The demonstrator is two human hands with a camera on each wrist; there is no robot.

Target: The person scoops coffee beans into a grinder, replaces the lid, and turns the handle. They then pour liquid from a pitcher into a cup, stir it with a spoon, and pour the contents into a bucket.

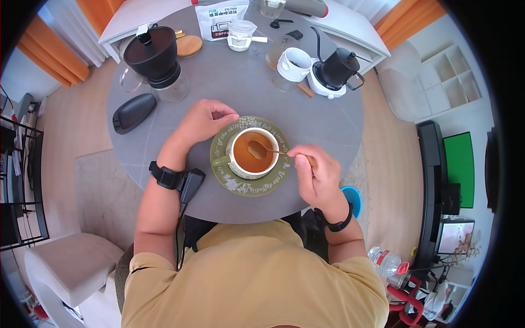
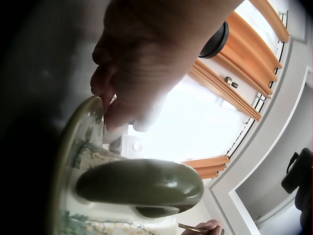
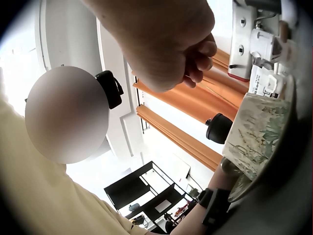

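Note:
A cup of amber liquid stands on a green saucer, its green handle large in the left wrist view. My right hand pinches the handle end of a wooden-coloured spoon, whose bowl lies in the liquid. At the saucer's upper left rim, my left hand touches the edge with its fingertips. In the right wrist view the right hand is above the patterned cup, and the spoon is hidden.
A grinder and a black case-like object are at the left. Farther back are a coffee filter bag, a small white dripper, a white cup and a black kettle on a white base.

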